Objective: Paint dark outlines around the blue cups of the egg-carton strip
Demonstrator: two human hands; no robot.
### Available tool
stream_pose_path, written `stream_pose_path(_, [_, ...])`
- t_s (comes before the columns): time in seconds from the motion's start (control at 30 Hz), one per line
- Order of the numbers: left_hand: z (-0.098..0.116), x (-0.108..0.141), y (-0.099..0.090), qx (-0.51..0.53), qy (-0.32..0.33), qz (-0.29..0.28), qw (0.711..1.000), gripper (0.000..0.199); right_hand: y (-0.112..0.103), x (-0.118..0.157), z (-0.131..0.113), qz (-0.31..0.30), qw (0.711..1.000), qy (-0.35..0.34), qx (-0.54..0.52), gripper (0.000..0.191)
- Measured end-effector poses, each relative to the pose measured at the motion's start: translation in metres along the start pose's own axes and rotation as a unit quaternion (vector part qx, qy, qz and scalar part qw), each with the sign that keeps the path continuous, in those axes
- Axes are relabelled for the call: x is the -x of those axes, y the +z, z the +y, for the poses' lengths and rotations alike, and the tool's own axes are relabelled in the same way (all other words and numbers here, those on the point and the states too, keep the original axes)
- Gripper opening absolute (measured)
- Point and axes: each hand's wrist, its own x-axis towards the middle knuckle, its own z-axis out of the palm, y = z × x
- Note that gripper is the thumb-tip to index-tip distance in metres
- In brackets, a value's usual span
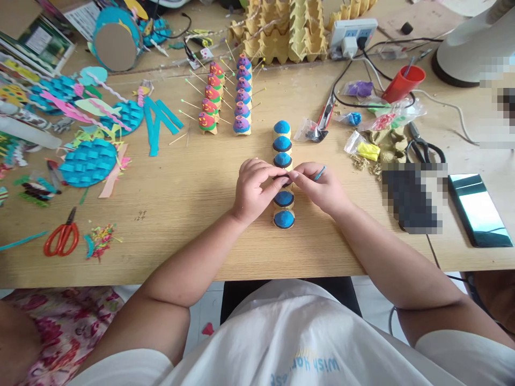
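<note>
A row of egg-carton cups topped with blue domes [284, 219] runs away from me at the middle of the table, and most domes have a dark strip round the base. My left hand [257, 187] and my right hand [319, 187] meet over one cup partway along the row. Fingertips of both hands pinch a dark strip [286, 180] at that cup, whose dome they mostly hide. A thin blue-tipped stick [321, 172] pokes out from the curled fingers of my right hand.
Red-green figures [208, 121] and purple figures [242, 125] stand behind. Blue woven discs [88, 163] and red scissors [61, 238] lie left. Clay bags [368, 151], black-handled scissors [424, 147], a red cup [403, 84] and a phone [478, 209] are right. People sit at both sides.
</note>
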Motion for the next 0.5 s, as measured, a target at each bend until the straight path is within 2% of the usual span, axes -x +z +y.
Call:
stream_pose_path(0.23, [0.0019, -0.002, -0.0021, -0.018, 0.001, -0.01, 1.0, 0.028, -0.001, 0.0018, 0.0005, -0.005, 1.0, 0.024, -0.011, 0.074])
stream_pose_path(0.5, [-0.0007, -0.0007, -0.0004, -0.015, 0.002, 0.005, 1.0, 0.015, 0.0007, -0.0009, 0.0035, -0.013, 0.997, 0.011, -0.073, 0.057])
